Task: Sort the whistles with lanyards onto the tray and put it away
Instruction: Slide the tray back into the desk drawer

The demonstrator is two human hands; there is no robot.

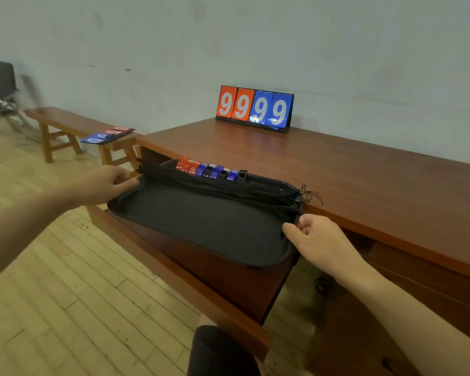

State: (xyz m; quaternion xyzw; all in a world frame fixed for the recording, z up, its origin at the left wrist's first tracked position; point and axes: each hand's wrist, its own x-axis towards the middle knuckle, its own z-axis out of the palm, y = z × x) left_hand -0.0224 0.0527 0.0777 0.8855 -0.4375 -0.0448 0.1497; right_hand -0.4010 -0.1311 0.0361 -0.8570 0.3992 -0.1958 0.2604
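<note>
Wooden desk (pixel 310 169), drawer (pixel 179 272) pulled open: left hand (pixel 106 184), right hand (pixel 315 237) pinching tray (pixel 201 221) ends, keeping whistles (pixel 209 169) level while lowering inside.

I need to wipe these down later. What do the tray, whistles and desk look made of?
Tray: probably plastic, matte black bed with a glossy rim. Whistles: shiny red, blue and black plastic, going by their highlights. Desk: reddish-brown wood or wood veneer, smooth, faint grain; which one I cannot tell.

Person's left hand (pixel 103 183) and right hand (pixel 319 241): forearms bare, no sleeves visible; dark garment (pixel 220 354) on leg.
</note>
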